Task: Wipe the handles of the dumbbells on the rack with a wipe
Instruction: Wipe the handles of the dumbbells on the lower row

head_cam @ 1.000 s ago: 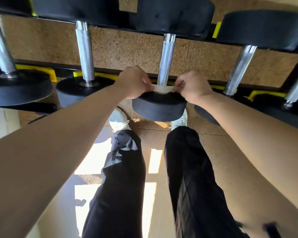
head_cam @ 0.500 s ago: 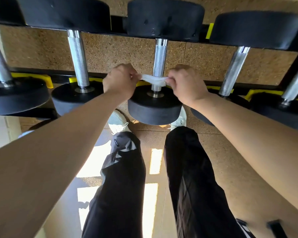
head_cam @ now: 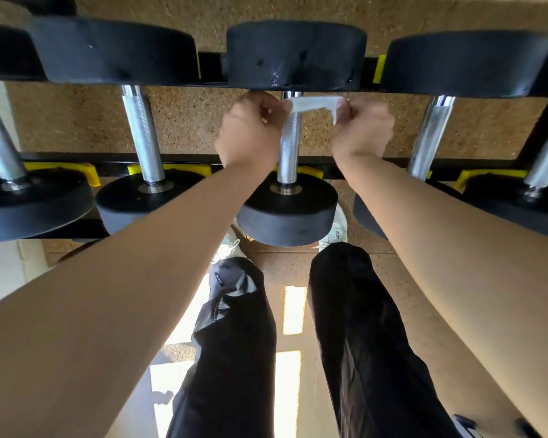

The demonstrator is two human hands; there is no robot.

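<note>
Our left hand [head_cam: 250, 131] and right hand [head_cam: 361, 131] each pinch an end of the wipe [head_cam: 310, 104], fingers curled tight, stretching it across the middle handle [head_cam: 288, 150]. We have slid it from that handle's near end to its far end, so this one looks about done, with others left.
</note>
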